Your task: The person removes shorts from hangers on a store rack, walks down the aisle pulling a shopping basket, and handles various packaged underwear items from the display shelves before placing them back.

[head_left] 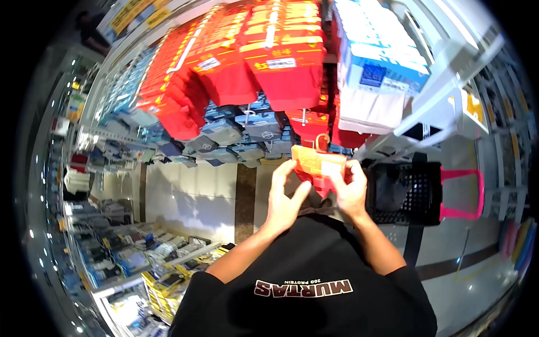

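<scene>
Right now, two bare hands hold a small red and orange pack (319,162) near the middle of the frame. The left hand (282,196) grasps the left side of the pack, with its thumb low by the red part. The right hand (351,194) grasps the right side, and its thumb is by the white sticker (331,167) on the front. A little orange hook (321,142) sticks up from the top of the pack.

Lots of red packs (284,70) hang in rows at the top of the frame. Next to them, at the upper right, are blue and white packs (373,84). Gray socks (264,129) hang lower down, under the red ones. Right of the hands, a black basket (429,194) with a pink handle (481,194) sits near the hanging packs. More packs (135,255) lie on a low rack at the lower left. The black shirt (314,253) has big letters on it.
</scene>
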The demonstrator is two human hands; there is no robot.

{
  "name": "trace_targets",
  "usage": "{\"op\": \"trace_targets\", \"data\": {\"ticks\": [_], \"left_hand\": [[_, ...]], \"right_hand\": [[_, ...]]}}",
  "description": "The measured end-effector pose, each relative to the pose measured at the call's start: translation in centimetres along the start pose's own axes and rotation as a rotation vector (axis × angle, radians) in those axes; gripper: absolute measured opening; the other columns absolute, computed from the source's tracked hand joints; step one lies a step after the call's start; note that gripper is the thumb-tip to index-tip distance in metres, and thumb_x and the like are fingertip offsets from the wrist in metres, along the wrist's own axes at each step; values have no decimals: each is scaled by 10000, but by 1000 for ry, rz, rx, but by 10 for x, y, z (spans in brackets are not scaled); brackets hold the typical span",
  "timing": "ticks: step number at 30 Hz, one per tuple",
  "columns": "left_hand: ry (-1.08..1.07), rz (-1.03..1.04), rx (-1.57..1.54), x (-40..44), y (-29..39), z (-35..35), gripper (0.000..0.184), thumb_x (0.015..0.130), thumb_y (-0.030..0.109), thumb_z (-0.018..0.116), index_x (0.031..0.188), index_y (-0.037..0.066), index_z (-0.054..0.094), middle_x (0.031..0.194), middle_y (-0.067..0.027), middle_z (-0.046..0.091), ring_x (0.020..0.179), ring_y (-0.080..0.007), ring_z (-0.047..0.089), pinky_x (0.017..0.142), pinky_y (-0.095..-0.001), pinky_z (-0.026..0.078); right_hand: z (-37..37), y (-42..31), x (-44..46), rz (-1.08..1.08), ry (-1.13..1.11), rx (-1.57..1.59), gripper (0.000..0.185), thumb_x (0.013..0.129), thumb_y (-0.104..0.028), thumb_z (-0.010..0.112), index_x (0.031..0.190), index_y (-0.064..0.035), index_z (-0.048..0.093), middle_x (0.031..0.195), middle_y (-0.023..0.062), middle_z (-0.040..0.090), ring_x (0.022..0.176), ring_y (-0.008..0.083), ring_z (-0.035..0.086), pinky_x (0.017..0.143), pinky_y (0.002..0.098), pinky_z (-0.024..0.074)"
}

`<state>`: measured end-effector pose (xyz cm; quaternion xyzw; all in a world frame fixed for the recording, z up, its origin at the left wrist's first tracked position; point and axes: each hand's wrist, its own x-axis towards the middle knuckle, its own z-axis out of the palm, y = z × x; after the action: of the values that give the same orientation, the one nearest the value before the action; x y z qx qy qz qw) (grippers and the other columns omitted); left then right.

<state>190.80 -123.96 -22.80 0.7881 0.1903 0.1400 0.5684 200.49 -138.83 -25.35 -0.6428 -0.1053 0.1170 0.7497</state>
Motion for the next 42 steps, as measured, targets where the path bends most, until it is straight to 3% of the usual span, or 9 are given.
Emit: {"op": "trace_targets", "data": {"ticks": [4,9,12,16,20,21,25,33,42], "left_hand": [[-97,-10,-543,-9,-10,13,975,886,284,756,1568,12,115,1595,-177,217,1444,-275,302,1169,-434,283],[66,18,-323,-11,2,-5,749,904,173,723,1505,-12,315,1388,-154,506,1220,-201,540,1027,-338,454],[187,-162,-661,-16,-5,-17,501,943,109,656,1383,-35,465,1241,-128,614,1074,-156,620,937,-295,508],[235,-152,-385,-22,-29,-32,314,931,96,677,1189,-29,550,1110,-93,658,1002,-115,634,867,-279,534],[144,-260,-553,-22,-16,-47,328,889,131,745,1140,-17,593,1043,-83,673,952,-118,639,870,-288,526],[149,-264,-557,-21,-13,-50,328,890,136,746,1140,-15,596,1047,-82,673,951,-118,639,869,-288,527],[146,-248,-589,-22,-14,-61,356,893,170,750,1163,-9,603,1068,-77,672,964,-118,635,880,-292,521],[104,-87,-598,-5,-40,-112,320,968,202,656,1194,-13,589,1126,-65,652,1019,-116,590,927,-292,461],[552,183,-285,85,-53,-247,344,930,163,702,1183,-45,597,1084,-92,663,975,-128,615,853,-282,499]], "right_hand": [[28,-3,-10,-242,-162,-222,313,808,-100,781,1009,-20,555,997,115,654,752,163,649,683,292,534],[43,-5,-9,-526,-397,-400,593,660,-98,867,1133,-41,514,1166,160,524,862,238,655,725,333,547],[44,-7,-10,-220,-655,-239,596,726,-58,840,1251,-44,558,1186,113,524,928,170,599,783,299,525],[38,-3,7,-118,-551,-166,428,815,-59,787,1193,-3,593,1087,54,586,922,129,591,831,266,509],[38,10,26,60,-516,22,452,873,-112,746,1260,26,557,1143,103,636,1042,154,617,894,295,507],[41,9,32,-74,-565,-107,422,900,-122,726,1260,22,560,1121,90,649,1008,135,620,896,290,504],[53,8,28,267,-768,225,247,947,-145,686,1114,23,614,1032,49,665,938,96,615,857,265,504],[102,-53,78,-136,-491,136,147,955,-113,655,1040,-1,612,973,19,661,889,61,583,807,235,484],[203,-137,136,-507,-236,98,224,968,-176,671,1101,0,633,991,15,686,866,56,592,783,224,484]]}}
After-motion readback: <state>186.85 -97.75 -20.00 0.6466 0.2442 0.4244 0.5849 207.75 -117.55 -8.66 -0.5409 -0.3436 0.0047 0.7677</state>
